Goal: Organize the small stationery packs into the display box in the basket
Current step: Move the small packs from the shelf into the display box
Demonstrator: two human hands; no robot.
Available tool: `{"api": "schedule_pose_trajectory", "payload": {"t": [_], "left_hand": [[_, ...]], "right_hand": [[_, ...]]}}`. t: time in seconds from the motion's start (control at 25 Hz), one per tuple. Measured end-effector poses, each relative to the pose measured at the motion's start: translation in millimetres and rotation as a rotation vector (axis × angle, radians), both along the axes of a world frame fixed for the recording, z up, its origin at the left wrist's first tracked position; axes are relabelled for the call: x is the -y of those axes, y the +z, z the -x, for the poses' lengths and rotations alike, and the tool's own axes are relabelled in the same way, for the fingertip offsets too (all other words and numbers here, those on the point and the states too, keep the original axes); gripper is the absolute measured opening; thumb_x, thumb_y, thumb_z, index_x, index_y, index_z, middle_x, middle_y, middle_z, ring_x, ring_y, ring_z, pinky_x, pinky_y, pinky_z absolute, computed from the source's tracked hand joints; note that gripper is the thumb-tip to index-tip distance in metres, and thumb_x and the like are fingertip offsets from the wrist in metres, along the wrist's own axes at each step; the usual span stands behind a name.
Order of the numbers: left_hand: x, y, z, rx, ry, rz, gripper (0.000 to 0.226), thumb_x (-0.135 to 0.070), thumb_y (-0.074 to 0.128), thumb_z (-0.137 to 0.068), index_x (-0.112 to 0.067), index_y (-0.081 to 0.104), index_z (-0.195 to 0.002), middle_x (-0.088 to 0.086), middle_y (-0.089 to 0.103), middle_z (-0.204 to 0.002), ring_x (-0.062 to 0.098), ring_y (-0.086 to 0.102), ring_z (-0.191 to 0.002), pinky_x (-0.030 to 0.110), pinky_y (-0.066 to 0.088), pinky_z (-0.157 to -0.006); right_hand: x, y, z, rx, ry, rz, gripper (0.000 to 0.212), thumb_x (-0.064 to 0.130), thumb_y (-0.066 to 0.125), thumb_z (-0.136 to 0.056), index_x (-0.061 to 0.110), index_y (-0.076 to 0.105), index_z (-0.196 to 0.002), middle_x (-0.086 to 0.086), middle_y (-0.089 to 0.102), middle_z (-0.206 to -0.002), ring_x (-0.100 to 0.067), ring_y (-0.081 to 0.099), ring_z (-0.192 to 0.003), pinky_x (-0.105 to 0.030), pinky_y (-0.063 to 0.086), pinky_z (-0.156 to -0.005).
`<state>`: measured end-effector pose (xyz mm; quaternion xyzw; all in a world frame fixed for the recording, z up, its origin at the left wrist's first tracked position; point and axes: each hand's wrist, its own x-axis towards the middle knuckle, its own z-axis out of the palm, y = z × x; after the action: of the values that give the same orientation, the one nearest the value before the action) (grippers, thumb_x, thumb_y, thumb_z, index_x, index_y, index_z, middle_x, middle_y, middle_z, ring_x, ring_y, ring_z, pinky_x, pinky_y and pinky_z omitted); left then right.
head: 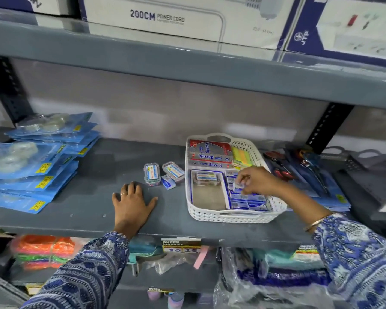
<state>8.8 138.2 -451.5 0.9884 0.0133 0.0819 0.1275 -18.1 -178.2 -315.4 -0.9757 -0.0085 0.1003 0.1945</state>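
Note:
A white lattice basket [228,216] stands on the grey shelf. Inside it a blue-edged display box [206,195] is mostly bare, with one clear pack [206,176] at its far end. To its right a second box holds rows of small blue-and-white packs [247,201]. My right hand [255,180] hovers over those rows, fingertips pinched on one small blue-and-white pack [237,186]. My left hand [133,200] lies flat and spread on the shelf left of the basket. Two clear plastic packs [152,173] [173,170] and one small blue pack [168,182] sit beyond its fingers.
Red-and-blue cartons [210,152] and yellow-green pads [242,157] fill the basket's far end. Blue blister cards of tape [34,166] are stacked at the left. Scissors packs [308,172] and a dark basket [370,172] lie to the right. The shelf above [187,61] overhangs.

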Motion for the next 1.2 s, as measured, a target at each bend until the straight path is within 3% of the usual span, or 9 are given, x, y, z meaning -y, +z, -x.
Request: {"api": "schedule_pose_trajectory", "payload": {"t": [0.08, 0.28, 0.48, 0.56, 0.64, 0.76, 0.96, 1.12, 1.2], "left_hand": [[-1, 0, 0, 0.001, 0.001, 0.002, 0.062, -0.056, 0.045, -0.086, -0.010, 0.048, -0.127, 0.008, 0.045, -0.140, 0.029, 0.033, -0.134, 0.051, 0.024, -0.108], [0, -1, 0, 0.006, 0.004, 0.013, 0.061, -0.055, 0.048, -0.085, -0.011, 0.049, -0.126, 0.008, 0.046, -0.140, 0.029, 0.034, -0.134, 0.051, 0.025, -0.109], [1, 1, 0, 0.007, 0.004, 0.002, 0.062, -0.056, 0.046, -0.086, -0.011, 0.048, -0.128, 0.009, 0.045, -0.140, 0.030, 0.034, -0.134, 0.052, 0.026, -0.109], [0, 1, 0, 0.001, 0.007, -0.001, 0.062, -0.056, 0.046, -0.086, -0.011, 0.047, -0.128, 0.009, 0.045, -0.140, 0.030, 0.034, -0.134, 0.052, 0.026, -0.109], [0, 1, 0, -0.001, 0.006, -0.008, 0.062, -0.057, 0.046, -0.086, -0.011, 0.047, -0.128, 0.009, 0.045, -0.140, 0.030, 0.034, -0.134, 0.052, 0.026, -0.109], [1, 1, 0, -0.005, 0.002, -0.007, 0.062, -0.056, 0.045, -0.086, -0.011, 0.046, -0.129, 0.009, 0.044, -0.141, 0.030, 0.034, -0.134, 0.052, 0.025, -0.110], [0, 1, 0, -0.002, -0.001, -0.008, 0.062, -0.056, 0.045, -0.086, -0.010, 0.046, -0.129, 0.010, 0.045, -0.140, 0.030, 0.034, -0.134, 0.053, 0.025, -0.110], [1, 3, 2, -0.012, 0.002, 0.000, 0.063, -0.056, 0.044, -0.087, -0.010, 0.045, -0.130, 0.009, 0.043, -0.142, 0.030, 0.033, -0.135, 0.052, 0.024, -0.111], [1, 3, 2, -0.008, 0.000, 0.011, 0.062, -0.055, 0.045, -0.087, -0.010, 0.046, -0.130, 0.009, 0.043, -0.142, 0.030, 0.032, -0.135, 0.053, 0.024, -0.111]], "right_hand": [[12, -14, 8, -0.044, 0.043, 0.056, 0.031, -0.004, 0.076, -0.070, 0.000, 0.070, -0.100, -0.006, 0.060, -0.085, -0.016, 0.056, -0.081, -0.015, 0.041, -0.061], [9, -32, 12, -0.068, 0.060, 0.061, 0.033, -0.004, 0.073, -0.074, 0.000, 0.068, -0.107, -0.009, 0.059, -0.092, -0.017, 0.054, -0.086, -0.028, 0.045, -0.078], [9, -40, 13, -0.059, 0.038, 0.042, 0.027, -0.007, 0.071, -0.076, -0.002, 0.068, -0.103, -0.013, 0.062, -0.093, -0.016, 0.053, -0.083, -0.021, 0.044, -0.069], [8, -42, 12, -0.054, 0.013, 0.015, 0.018, -0.009, 0.070, -0.075, 0.004, 0.068, -0.088, -0.009, 0.058, -0.087, -0.017, 0.053, -0.080, -0.017, 0.043, -0.062], [10, -44, 10, -0.068, -0.001, -0.002, 0.024, -0.008, 0.070, -0.075, 0.013, 0.061, -0.071, -0.005, 0.057, -0.078, -0.015, 0.053, -0.071, -0.013, 0.041, -0.056], [13, -45, 10, -0.072, -0.001, -0.048, 0.006, -0.003, 0.072, -0.077, 0.003, 0.070, -0.080, 0.005, 0.059, -0.066, -0.003, 0.052, -0.059, -0.005, 0.041, -0.052], [9, -50, 5, -0.017, -0.010, 0.030, 0.008, -0.008, 0.066, -0.079, -0.005, 0.072, -0.083, -0.015, 0.072, -0.086, 0.002, 0.052, -0.057, -0.007, 0.041, -0.056], [-5, -38, -2, -0.035, -0.035, 0.189, 0.012, -0.001, 0.060, -0.081, 0.002, 0.071, -0.080, -0.015, 0.074, -0.095, -0.022, 0.068, -0.080, -0.033, 0.053, -0.079], [-26, -25, -12, 0.113, -0.072, 0.181, 0.015, 0.004, 0.057, -0.082, 0.006, 0.072, -0.083, -0.012, 0.073, -0.095, -0.028, 0.068, -0.088, -0.037, 0.054, -0.081]]}}
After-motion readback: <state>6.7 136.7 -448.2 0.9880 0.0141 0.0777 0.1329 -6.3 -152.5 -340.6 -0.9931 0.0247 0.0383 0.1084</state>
